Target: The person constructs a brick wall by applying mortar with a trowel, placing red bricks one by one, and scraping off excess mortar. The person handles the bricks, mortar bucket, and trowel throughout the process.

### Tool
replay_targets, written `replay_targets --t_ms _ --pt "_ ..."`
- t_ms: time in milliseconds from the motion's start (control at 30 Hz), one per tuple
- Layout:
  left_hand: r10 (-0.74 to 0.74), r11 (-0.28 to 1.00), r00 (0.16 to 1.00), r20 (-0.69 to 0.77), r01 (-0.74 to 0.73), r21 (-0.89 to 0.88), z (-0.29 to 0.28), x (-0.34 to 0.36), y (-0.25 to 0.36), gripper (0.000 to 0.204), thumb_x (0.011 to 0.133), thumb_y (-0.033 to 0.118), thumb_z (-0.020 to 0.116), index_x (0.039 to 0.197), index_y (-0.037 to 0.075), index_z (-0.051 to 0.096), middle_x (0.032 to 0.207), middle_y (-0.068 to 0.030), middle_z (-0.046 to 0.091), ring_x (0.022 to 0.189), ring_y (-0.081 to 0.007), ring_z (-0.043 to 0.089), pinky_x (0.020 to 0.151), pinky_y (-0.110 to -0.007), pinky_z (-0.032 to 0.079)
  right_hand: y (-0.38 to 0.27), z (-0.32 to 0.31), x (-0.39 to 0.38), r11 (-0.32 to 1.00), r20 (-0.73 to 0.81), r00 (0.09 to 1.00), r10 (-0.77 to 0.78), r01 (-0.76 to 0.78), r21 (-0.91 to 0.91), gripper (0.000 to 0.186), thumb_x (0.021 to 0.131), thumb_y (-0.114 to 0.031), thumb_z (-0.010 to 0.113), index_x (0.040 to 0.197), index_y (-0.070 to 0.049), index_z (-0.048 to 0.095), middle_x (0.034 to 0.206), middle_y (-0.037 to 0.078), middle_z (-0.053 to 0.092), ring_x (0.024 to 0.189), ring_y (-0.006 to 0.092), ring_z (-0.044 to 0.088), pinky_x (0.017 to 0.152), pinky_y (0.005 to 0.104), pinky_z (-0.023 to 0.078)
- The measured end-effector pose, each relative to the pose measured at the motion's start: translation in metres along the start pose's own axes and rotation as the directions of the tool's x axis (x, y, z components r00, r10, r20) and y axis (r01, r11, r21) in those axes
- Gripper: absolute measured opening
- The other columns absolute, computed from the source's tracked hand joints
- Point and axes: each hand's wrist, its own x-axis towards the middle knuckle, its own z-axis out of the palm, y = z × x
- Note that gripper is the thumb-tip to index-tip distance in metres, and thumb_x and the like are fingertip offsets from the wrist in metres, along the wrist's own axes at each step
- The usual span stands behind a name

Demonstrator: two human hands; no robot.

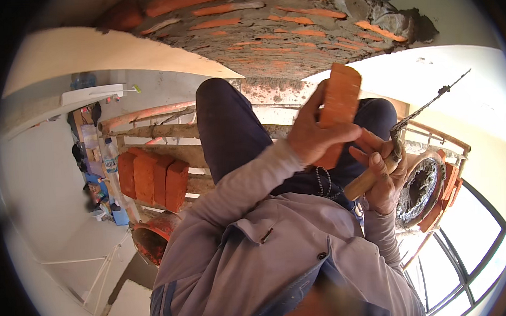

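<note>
My left hand [314,134] grips an orange-red brick [340,95] upright in front of my lap, fingers behind it and thumb across its lower part. Beside it, my right hand [383,169] is closed on the wooden handle [358,186] of a trowel, whose thin blade [431,99] points up to the right, seen nearly edge-on with mortar on it. Fingertips of my right hand are close to the brick; whether they touch it I cannot tell. A round container of grey mortar [418,193] is just to the right of that hand.
Rough brickwork with mortar [270,33] spans the top. I sit on wooden scaffolding [173,130]. Several loose bricks [146,177] lie at my left, near a plastic bottle [109,156] and an orange bucket [152,241]. More bricks [447,186] are beyond the mortar container.
</note>
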Motion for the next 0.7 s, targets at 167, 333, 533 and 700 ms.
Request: replay_targets --t_ms 167,333,533,700 --pt "-0.015 0.927 0.998 0.057 -0.007 0.374 -0.021 0.035 0.068 0.064 0.079 0.030 0.073 0.130 0.001 0.049 0.105 -0.0033 0.060 0.094 -0.0102 0.056 0.083 -0.028 0.048 0.039 -0.047 0.006 0.991 -0.160 0.979 0.126 -0.133 -0.034 0.021 0.092 -0.016 0.064 0.097 -0.006 0.047 0.066 0.007 0.056 0.046 0.0147 0.054 0.039 0.0260 0.044" --pt "0.217 -0.124 0.731 0.647 -0.637 0.761 0.030 0.151 0.154 0.090 0.069 0.038 0.079 0.139 -0.004 0.042 0.121 -0.0184 0.060 0.108 -0.0264 0.060 0.094 -0.035 0.046 0.073 -0.057 0.004 0.983 -0.160 0.970 0.181 -0.177 0.039 0.022 0.092 -0.020 0.065 0.092 -0.007 0.047 0.063 0.003 0.053 0.045 0.0122 0.053 0.039 0.0244 0.043" --pt "-0.037 -0.279 0.848 0.528 -0.516 0.810 0.095 0.252 0.152 0.070 0.049 0.033 0.085 0.111 0.006 0.065 0.104 -0.0139 0.068 0.098 -0.0304 0.063 0.086 -0.041 0.050 0.079 -0.065 0.003 0.985 -0.123 0.977 0.172 -0.168 0.046 0.022 0.092 -0.019 0.064 0.092 -0.006 0.047 0.062 0.003 0.052 0.044 0.0120 0.052 0.040 0.0244 0.043" --pt "-0.147 -0.257 0.828 0.541 -0.561 0.787 0.085 0.295 0.143 0.073 0.049 0.032 0.086 0.114 0.007 0.063 0.104 -0.0122 0.068 0.099 -0.0288 0.063 0.088 -0.040 0.048 0.079 -0.074 -0.002 0.974 -0.137 0.966 0.220 -0.210 0.085 0.024 0.090 -0.020 0.065 0.090 -0.006 0.046 0.065 0.003 0.052 0.046 0.0116 0.053 0.040 0.0245 0.043"
